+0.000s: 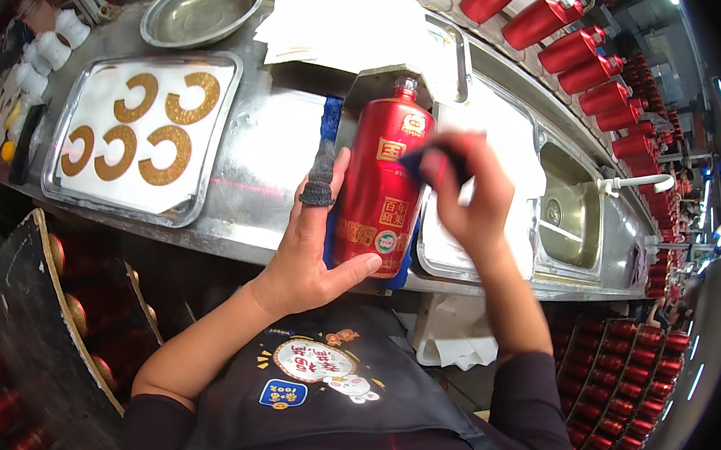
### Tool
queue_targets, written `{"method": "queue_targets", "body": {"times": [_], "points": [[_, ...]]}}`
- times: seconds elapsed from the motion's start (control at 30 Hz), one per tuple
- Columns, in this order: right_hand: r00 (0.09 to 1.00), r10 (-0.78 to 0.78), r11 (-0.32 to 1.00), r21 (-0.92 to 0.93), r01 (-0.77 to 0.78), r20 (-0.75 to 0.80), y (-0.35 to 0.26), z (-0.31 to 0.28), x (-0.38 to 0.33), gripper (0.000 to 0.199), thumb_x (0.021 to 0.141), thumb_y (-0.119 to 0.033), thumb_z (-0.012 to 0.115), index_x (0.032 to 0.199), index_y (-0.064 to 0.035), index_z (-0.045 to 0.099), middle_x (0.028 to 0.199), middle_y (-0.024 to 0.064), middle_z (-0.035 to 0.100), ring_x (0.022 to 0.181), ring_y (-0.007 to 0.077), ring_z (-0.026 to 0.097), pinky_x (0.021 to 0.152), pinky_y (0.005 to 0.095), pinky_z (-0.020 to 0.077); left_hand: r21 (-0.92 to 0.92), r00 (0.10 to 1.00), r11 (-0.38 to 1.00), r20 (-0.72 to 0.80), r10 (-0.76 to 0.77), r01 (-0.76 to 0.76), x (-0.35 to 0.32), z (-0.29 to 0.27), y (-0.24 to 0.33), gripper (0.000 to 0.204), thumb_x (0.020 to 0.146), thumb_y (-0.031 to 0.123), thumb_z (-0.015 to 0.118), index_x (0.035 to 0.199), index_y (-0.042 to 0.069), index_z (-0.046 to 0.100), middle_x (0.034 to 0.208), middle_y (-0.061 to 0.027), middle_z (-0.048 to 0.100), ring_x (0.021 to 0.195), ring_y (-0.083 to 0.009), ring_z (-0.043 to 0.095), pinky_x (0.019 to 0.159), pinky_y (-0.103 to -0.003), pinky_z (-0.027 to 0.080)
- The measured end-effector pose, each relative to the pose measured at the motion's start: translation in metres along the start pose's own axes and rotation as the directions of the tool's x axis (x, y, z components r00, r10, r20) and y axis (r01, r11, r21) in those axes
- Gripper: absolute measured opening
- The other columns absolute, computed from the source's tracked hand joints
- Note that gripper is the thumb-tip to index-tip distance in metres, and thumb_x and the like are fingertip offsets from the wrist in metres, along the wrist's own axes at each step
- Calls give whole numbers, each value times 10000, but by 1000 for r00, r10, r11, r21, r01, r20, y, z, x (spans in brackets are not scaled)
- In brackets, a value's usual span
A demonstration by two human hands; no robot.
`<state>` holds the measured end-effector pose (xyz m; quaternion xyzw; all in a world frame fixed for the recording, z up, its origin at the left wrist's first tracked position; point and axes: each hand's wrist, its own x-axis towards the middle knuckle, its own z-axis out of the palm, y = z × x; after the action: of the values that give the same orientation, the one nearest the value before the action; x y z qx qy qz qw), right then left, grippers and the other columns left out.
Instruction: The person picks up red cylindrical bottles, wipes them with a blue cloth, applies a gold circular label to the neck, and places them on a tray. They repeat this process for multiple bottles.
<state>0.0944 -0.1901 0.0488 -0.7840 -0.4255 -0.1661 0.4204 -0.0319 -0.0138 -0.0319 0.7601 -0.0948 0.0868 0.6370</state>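
Observation:
A glossy red bottle (pixel 375 191) with gold decoration lies tilted back on a blue-edged rest (pixel 331 122), its bare threaded neck pointing away from me. My left hand (pixel 303 261) grips its lower left side, the thumb across the front near the base. A dark grey cover wraps one of its fingers. Over the bottle's upper right side is my right hand (pixel 480 200), smeared by motion, its fingers closed on a dark blue piece (pixel 448 163) that meets the bottle. That piece looks like a cloth or pad, but the blur hides its exact kind.
Left on the steel counter, a tray (pixel 190 211) holds several gold C-shaped pieces (pixel 115 153). Behind stand a metal bowl (pixel 201 10) and white sheets (pixel 341 27). To the right are a sink (pixel 569 205), its tap (pixel 639 184) and a row of red bottles (pixel 541 23).

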Motion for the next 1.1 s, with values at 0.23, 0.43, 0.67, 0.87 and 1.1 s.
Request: {"method": "queue_targets", "body": {"times": [0.23,0.43,0.67,0.87,1.1], "points": [[819,-156,987,117,109,552,19,-30,46,356,749,35,796,1084,-24,691,928,78,704,780,171,678,695,315,538,6,1000,1000,-31,2,-2,-3,2,-3,1052,816,322,776,1576,-7,128,1648,-209,203,1459,-443,251,1217,-524,127],[936,-186,955,-169,244,300,20,5,96,294,790,18,763,1068,-37,686,924,134,701,818,250,698,733,326,560,111,1000,994,-9,19,-18,-4,3,-2,1064,813,320,780,1577,1,112,1647,-213,201,1477,-440,238,1217,-537,121],[997,61,994,91,-65,41,-7,2,-17,241,851,16,747,1072,17,652,864,79,684,723,97,636,632,225,509,32,1000,999,-1,-12,12,-1,1,1,1050,805,308,783,1574,-7,140,1644,-228,201,1487,-410,230,1218,-526,127],[935,176,982,119,-145,-308,26,2,-15,234,887,-12,726,1099,24,635,1014,79,643,904,140,603,824,282,496,-187,995,977,-9,-102,99,3,-1,4,981,886,292,743,1582,-20,126,1649,-208,211,1511,-332,245,1222,-431,189],[978,46,998,57,-35,-204,24,-1,-1,264,848,21,759,1089,-15,657,879,77,702,765,106,676,641,239,538,-245,992,964,-53,-116,99,4,0,-1,938,957,249,687,1594,6,43,1636,-213,264,1494,-288,317,1204,-387,249]]}}
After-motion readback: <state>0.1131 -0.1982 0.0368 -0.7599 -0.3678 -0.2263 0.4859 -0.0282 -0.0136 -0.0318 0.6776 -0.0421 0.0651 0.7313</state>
